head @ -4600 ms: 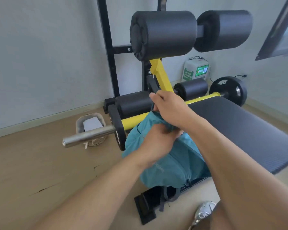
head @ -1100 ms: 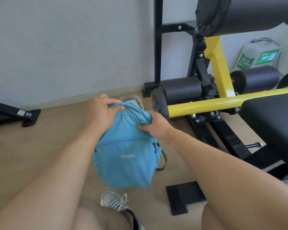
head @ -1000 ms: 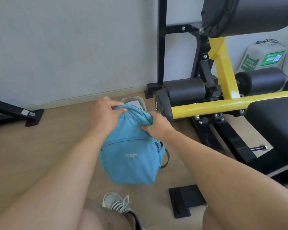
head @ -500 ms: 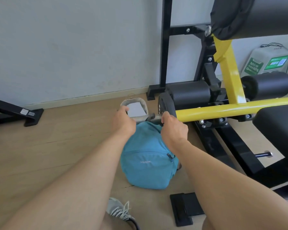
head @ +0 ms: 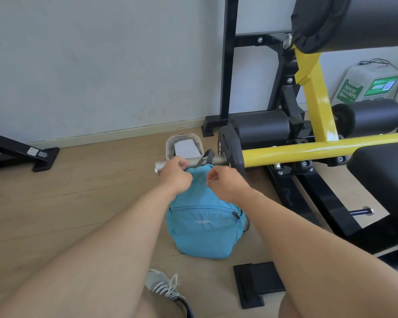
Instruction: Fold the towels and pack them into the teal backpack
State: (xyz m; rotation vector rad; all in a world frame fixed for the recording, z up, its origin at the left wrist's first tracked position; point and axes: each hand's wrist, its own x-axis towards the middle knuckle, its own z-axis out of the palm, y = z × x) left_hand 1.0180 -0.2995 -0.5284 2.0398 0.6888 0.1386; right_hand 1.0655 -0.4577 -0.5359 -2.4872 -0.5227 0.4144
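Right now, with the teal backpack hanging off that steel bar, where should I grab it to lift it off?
Probably by the dark top loop, from above. The teal backpack hangs by it from the steel bar, so sliding the loop toward the bar's free left end should free it. The soft body below gives no firm hold.

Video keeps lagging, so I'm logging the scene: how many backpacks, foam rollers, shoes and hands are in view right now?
Backpack: 1
Rollers: 3 (top, lower left, lower right)
Shoe: 1
Hands: 2 (left hand, right hand)
Total: 7
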